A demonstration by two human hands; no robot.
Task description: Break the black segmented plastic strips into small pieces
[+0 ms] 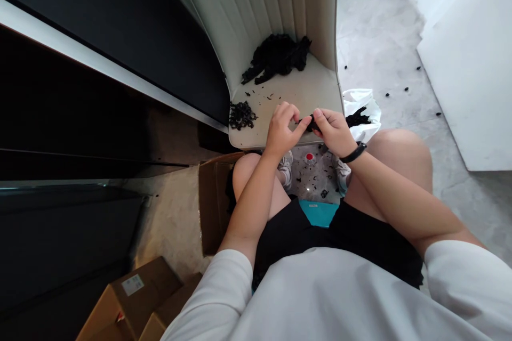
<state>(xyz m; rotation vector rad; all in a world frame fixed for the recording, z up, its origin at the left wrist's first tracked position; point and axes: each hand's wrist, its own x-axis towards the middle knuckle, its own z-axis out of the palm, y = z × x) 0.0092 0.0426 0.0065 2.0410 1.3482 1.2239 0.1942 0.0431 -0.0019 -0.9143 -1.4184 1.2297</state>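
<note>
My right hand (334,130) pinches a small black crumpled piece (311,124) between thumb and fingers, just above the front edge of a pale padded chair seat (276,112). My left hand (282,127) is at its left side, thumb reaching onto the piece and curled index finger apart from the thumb. What the piece is made of, I cannot make out. Farther back on the seat lies a large ragged heap of similar black material (280,56). A smaller pile of black bits (242,115) sits at the seat's left corner, with crumbs scattered between.
To the right of the seat, a white plastic bag (374,112) holds black strips. Several black bits (387,95) dot the grey floor. A red-topped object (309,157) stands between my feet. Cardboard boxes (148,282) are at left; a dark cabinet (72,90) borders the chair.
</note>
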